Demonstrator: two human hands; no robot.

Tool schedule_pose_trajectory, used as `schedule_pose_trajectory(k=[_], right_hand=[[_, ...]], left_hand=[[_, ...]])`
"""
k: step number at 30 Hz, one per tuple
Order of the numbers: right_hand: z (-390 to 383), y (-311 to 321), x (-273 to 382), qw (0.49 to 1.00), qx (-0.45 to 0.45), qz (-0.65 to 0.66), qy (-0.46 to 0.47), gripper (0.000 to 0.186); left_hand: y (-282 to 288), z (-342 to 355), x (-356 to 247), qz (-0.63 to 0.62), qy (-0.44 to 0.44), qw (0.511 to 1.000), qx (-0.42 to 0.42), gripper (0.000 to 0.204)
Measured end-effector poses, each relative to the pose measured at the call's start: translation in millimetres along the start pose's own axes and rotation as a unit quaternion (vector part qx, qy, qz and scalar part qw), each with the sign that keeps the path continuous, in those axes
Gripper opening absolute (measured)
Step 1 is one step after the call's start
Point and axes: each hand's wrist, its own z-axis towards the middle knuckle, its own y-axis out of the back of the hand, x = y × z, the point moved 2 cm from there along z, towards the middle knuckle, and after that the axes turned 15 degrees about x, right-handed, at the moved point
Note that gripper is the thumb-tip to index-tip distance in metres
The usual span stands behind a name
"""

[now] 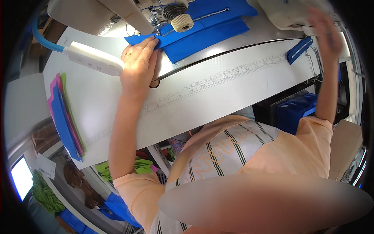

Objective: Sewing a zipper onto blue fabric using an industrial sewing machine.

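My left hand (pixel 139 58) lies with fingers stretched out on a blue piece of fabric (pixel 206 41), close to the needle area of a sewing machine (pixel 97 17). A metal zipper (pixel 210 16) runs along the fabric, which lies in folded layers under the machine head. A ring is on one finger of that hand. My right hand (pixel 326 35) is raised at the far right, away from the fabric; it is blurred, but its fingers look stretched out and nothing shows in them. Below it, a small blue zippered piece (pixel 300 50) lies at the table's right end.
A white lamp (pixel 95 58) on a blue flexible neck hangs left of my left hand. Ruler markings run along the white table (pixel 183 113). Blue, pink and green fabric pieces (pixel 64 117) lie at its left edge. Blue fabric (pixel 296 111) sits in a dark bin below right.
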Motion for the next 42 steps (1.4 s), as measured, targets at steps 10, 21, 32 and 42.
schedule_pose_trajectory(k=[10,21,32,42], right_hand=[[10.5,-139.3,163.7,0.985,0.098,-0.034,0.138,0.030],[15.3,-174.5,257.6,0.924,0.126,0.095,0.348,0.039],[23.7,-178.1,256.2,0.930,0.221,0.027,0.291,0.061],[38.3,-182.2,247.2,0.933,0.218,-0.023,0.287,0.061]], left_hand=[[-0.9,-70.6,-26.2,-0.011,-0.035,0.999,0.031,0.029],[16.5,-23.0,23.9,-0.554,0.190,0.746,0.316,0.031],[11.8,-14.7,29.4,-0.499,0.187,0.784,0.318,0.036],[11.0,-12.9,32.0,-0.519,0.193,0.766,0.326,0.036]])
